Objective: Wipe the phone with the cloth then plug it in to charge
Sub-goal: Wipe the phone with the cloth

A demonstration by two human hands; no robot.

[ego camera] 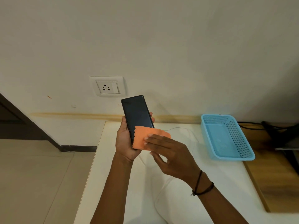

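On glossy phone (pixel 136 113): crinkle-edged orange cloth (pixel 149 137)

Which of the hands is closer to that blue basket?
Right. The right hand, pressing the orange cloth, is nearer the blue basket; the left hand holds the phone farther away.

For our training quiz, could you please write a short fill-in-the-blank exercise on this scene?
1. The left hand holds the ____.
2. The right hand presses an ____ cloth onto the screen's lower part.
3. The wall socket has ____ plugged into it.
4. The mesh basket is ____ in colour.

Missing words: phone; orange; nothing; blue
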